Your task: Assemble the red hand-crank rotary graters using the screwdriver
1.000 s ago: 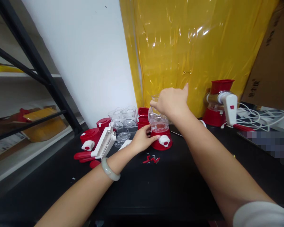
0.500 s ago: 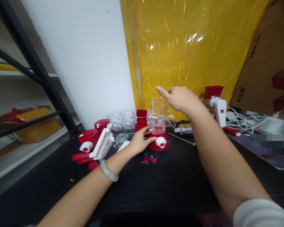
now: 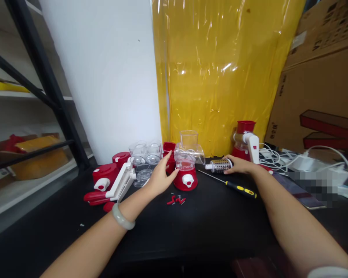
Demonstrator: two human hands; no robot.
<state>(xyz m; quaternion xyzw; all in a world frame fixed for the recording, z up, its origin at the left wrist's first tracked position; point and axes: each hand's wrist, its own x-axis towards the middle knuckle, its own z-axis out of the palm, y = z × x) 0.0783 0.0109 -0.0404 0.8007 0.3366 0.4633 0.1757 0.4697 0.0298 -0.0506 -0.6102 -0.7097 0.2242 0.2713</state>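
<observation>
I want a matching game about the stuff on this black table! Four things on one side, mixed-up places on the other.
1. silver metal drum with holes
2. long screwdriver with black-and-yellow handle
3. small red plastic pieces
4. clear plastic housing

A. on top of the round red plastic base
B. scattered just in front of that base
C. at the right hand
D. lying with its tip pointing left

Pairs: 1-C, 2-D, 3-B, 4-A

The base (image 3: 179,182) is red; its knob (image 3: 188,180) is white. The drum (image 3: 219,166) is silver, patterned with holes. The screwdriver handle (image 3: 241,189) is black and yellow.
</observation>
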